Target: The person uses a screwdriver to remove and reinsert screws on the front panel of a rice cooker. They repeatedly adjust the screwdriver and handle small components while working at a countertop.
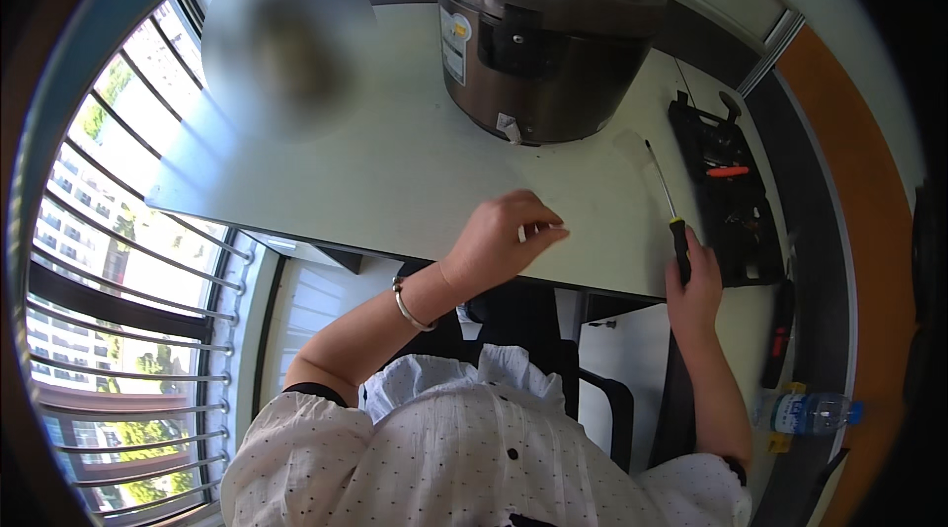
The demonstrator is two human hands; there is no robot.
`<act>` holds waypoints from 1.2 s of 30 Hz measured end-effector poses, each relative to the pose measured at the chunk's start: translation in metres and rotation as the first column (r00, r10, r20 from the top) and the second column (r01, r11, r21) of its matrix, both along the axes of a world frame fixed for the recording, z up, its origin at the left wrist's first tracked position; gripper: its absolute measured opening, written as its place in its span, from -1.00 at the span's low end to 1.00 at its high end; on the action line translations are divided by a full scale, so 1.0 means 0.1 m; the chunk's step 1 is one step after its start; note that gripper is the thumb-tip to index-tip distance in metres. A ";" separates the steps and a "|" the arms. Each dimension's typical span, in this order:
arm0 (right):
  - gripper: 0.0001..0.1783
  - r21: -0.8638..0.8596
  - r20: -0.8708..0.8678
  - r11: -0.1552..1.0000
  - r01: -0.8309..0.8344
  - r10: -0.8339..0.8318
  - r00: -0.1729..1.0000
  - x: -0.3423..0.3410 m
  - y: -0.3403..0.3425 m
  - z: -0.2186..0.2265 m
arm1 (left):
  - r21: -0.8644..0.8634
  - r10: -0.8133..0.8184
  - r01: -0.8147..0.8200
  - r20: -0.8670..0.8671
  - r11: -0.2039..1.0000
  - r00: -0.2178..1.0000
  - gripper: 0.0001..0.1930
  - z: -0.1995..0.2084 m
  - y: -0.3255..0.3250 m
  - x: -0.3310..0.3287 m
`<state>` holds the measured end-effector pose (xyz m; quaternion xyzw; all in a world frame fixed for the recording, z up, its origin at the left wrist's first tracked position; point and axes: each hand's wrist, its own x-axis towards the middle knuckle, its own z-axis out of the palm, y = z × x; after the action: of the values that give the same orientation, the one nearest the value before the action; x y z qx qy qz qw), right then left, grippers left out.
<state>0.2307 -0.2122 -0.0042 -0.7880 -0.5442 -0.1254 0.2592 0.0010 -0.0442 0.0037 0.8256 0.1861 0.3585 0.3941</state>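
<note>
My right hand (697, 282) is closed around the dark handle of a screwdriver (680, 237) at the table's right side. Its thin metal shaft points away from me, with the tip over the white tabletop (395, 162). My left hand (506, 239) hovers over the table's near edge, thumb and fingers drawn together in a pinch. Whatever lies between those fingertips, if anything, is too small to name. Beyond both hands stands a large brown rice cooker (558, 53) with its lid down. An open black tool case (736, 221) lies just right of the screwdriver.
A red-handled tool (728, 171) rests in the case. At the lower right lies a clear water bottle (818, 415) with a blue cap. Barred windows (118, 280) line the left. A black chair armrest (614, 399) stands below the table. A blurred patch hides the far left tabletop.
</note>
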 end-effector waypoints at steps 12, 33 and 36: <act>-0.43 0.062 -0.968 0.991 -0.115 0.088 0.236 -1.38 -0.28 0.31 | -0.805 -0.251 0.492 0.427 0.333 0.869 -0.62 -0.11 -0.36 0.00; -0.46 0.205 -0.726 0.969 -0.135 0.243 0.644 -1.78 0.33 -0.29 | -0.829 -0.105 0.176 0.142 0.531 0.984 -0.77 -0.23 0.19 -0.06; -0.45 0.223 -0.728 0.966 -0.133 0.255 0.636 -1.77 0.35 -0.32 | -0.822 -0.104 0.163 0.126 0.546 0.987 -0.76 -0.19 0.20 -0.05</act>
<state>0.0540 -0.1769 -0.0363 -0.6843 -0.4590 0.1995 0.5303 -0.0040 -0.0242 -0.0158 0.5429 0.2572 0.2232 0.7677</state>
